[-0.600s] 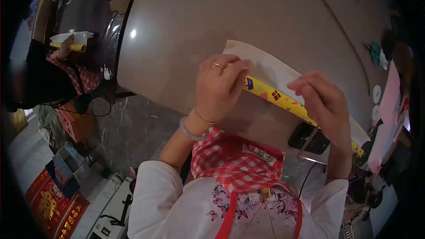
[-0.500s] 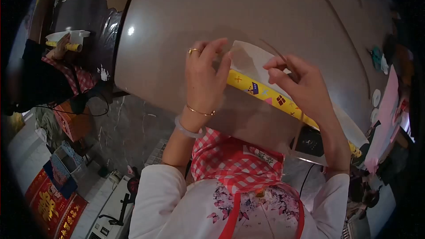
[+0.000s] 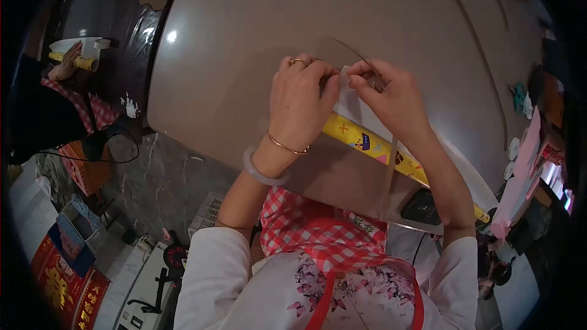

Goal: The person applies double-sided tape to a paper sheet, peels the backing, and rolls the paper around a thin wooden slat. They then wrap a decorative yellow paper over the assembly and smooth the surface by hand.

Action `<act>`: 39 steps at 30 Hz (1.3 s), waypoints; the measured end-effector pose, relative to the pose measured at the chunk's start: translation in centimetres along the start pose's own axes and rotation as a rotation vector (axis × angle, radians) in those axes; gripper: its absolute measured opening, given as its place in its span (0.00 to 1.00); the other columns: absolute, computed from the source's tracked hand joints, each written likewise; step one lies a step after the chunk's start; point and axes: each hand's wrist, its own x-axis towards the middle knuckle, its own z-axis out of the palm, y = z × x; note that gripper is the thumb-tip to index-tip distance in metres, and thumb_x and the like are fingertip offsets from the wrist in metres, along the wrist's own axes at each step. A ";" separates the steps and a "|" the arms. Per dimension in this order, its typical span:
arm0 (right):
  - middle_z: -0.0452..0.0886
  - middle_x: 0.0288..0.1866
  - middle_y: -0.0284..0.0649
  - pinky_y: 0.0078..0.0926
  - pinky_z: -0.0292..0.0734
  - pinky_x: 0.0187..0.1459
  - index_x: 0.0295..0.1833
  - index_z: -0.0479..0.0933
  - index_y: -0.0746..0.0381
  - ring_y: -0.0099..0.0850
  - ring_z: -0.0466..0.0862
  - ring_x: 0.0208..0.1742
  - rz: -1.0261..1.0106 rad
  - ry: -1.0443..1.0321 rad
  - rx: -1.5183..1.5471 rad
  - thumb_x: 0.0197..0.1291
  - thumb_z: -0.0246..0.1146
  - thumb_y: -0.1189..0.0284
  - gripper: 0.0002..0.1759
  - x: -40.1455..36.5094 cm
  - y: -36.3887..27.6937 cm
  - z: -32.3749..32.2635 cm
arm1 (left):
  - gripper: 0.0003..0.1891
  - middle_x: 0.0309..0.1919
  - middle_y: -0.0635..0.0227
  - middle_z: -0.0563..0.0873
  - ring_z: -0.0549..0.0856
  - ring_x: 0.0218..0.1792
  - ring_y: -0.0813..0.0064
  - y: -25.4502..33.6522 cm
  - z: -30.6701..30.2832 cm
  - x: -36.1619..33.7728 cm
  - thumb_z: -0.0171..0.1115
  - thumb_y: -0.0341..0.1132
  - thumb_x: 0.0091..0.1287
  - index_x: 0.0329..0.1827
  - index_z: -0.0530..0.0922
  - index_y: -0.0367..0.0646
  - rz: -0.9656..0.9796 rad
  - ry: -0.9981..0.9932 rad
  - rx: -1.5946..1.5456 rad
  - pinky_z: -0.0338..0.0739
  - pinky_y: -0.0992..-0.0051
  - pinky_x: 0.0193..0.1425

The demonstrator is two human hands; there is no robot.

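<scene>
A yellow patterned roll (image 3: 364, 140) lies slantwise on the table before me, with a white sheet of paper (image 3: 350, 107) along its far side. My left hand (image 3: 304, 95) is closed at the sheet's upper left end, thumb and forefinger pinched at its edge. Just right of it, my right hand (image 3: 394, 95) is closed too, its fingertips at the same end of the paper. A thin, flat brownish strip (image 3: 350, 47) runs through my right hand; its upper end curves past the fingers and its lower part crosses the roll. My palms hide part of the sheet.
A black object (image 3: 422, 206) lies at the table's near edge. White tape rolls (image 3: 512, 146) and pink sheets (image 3: 520, 174) are on the right. At the left, another person's hand (image 3: 68, 64) rests on a similar yellow roll (image 3: 88, 64) at a dark table.
My right hand has moved left and up, bringing its fingertips close to my left hand's. My left hand has shifted slightly right and its fingers have closed. The strip moved with my right hand.
</scene>
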 end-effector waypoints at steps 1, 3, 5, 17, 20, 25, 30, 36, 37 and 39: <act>0.85 0.37 0.45 0.26 0.80 0.42 0.46 0.81 0.65 0.32 0.87 0.38 -0.003 0.000 -0.004 0.60 0.63 0.73 0.11 0.1 -0.1 0.2 | 0.05 0.31 0.60 0.83 0.79 0.38 0.58 0.0 0.0 0.0 0.66 0.31 0.57 0.32 0.83 0.39 -0.007 -0.001 0.002 0.74 0.63 0.43; 0.85 0.36 0.45 0.30 0.81 0.41 0.45 0.81 0.65 0.35 0.87 0.37 -0.088 0.055 -0.129 0.59 0.64 0.73 0.10 0.0 -0.2 0.5 | 0.05 0.31 0.61 0.83 0.79 0.37 0.58 0.1 0.1 0.0 0.66 0.31 0.57 0.32 0.83 0.39 -0.017 0.000 0.004 0.74 0.63 0.43; 0.85 0.35 0.44 0.31 0.81 0.41 0.43 0.80 0.65 0.36 0.86 0.37 -0.119 0.062 -0.157 0.59 0.64 0.73 0.09 0.0 -0.3 0.7 | 0.04 0.31 0.62 0.82 0.79 0.37 0.59 0.0 0.3 -0.1 0.66 0.31 0.56 0.32 0.84 0.40 0.011 0.024 0.038 0.74 0.64 0.41; 0.81 0.32 0.45 0.37 0.80 0.37 0.37 0.75 0.63 0.43 0.84 0.34 -0.318 0.129 -0.356 0.56 0.65 0.74 0.07 0.6 0.0 1.4 | 0.04 0.32 0.67 0.83 0.78 0.37 0.61 -0.4 0.6 -0.4 0.66 0.31 0.55 0.33 0.85 0.44 0.054 0.087 -0.011 0.73 0.65 0.41; 0.81 0.33 0.45 0.38 0.79 0.36 0.37 0.74 0.63 0.43 0.83 0.33 -0.302 0.109 -0.378 0.55 0.64 0.74 0.07 0.7 -0.1 1.4 | 0.04 0.32 0.68 0.84 0.78 0.37 0.61 -0.4 0.7 -0.4 0.66 0.31 0.55 0.33 0.85 0.45 0.065 0.115 -0.021 0.72 0.65 0.41; 0.81 0.33 0.44 0.39 0.79 0.36 0.36 0.74 0.63 0.44 0.83 0.33 -0.290 0.090 -0.372 0.55 0.64 0.74 0.07 1.0 0.0 1.4 | 0.04 0.32 0.68 0.84 0.78 0.38 0.62 -0.4 0.8 -0.2 0.66 0.31 0.55 0.33 0.85 0.45 0.029 0.080 -0.019 0.72 0.65 0.41; 0.81 0.33 0.45 0.39 0.79 0.37 0.36 0.73 0.64 0.44 0.83 0.33 -0.302 0.083 -0.384 0.55 0.64 0.75 0.07 1.0 0.2 1.3 | 0.04 0.32 0.68 0.84 0.79 0.38 0.62 -0.6 0.9 -0.2 0.66 0.32 0.55 0.32 0.85 0.45 0.026 0.065 -0.014 0.72 0.65 0.42; 0.81 0.33 0.44 0.39 0.79 0.37 0.36 0.73 0.63 0.44 0.83 0.34 -0.304 0.088 -0.335 0.56 0.63 0.76 0.06 0.7 -0.1 1.3 | 0.04 0.32 0.68 0.84 0.79 0.38 0.62 -0.5 0.8 -0.2 0.67 0.32 0.54 0.32 0.86 0.45 0.040 0.082 -0.013 0.72 0.65 0.43; 0.81 0.33 0.44 0.39 0.79 0.37 0.36 0.73 0.63 0.44 0.83 0.34 -0.304 0.088 -0.334 0.56 0.63 0.76 0.06 0.7 0.0 1.3 | 0.04 0.32 0.68 0.84 0.79 0.38 0.62 -0.6 0.8 -0.2 0.67 0.32 0.54 0.32 0.86 0.45 0.038 0.075 -0.011 0.73 0.65 0.43; 0.80 0.33 0.44 0.38 0.79 0.36 0.36 0.73 0.63 0.44 0.83 0.33 -0.326 0.096 -0.351 0.56 0.63 0.75 0.06 0.7 0.2 1.4 | 0.04 0.32 0.68 0.84 0.79 0.38 0.62 -0.6 0.7 -0.1 0.67 0.31 0.54 0.32 0.86 0.45 0.037 0.066 -0.009 0.73 0.65 0.43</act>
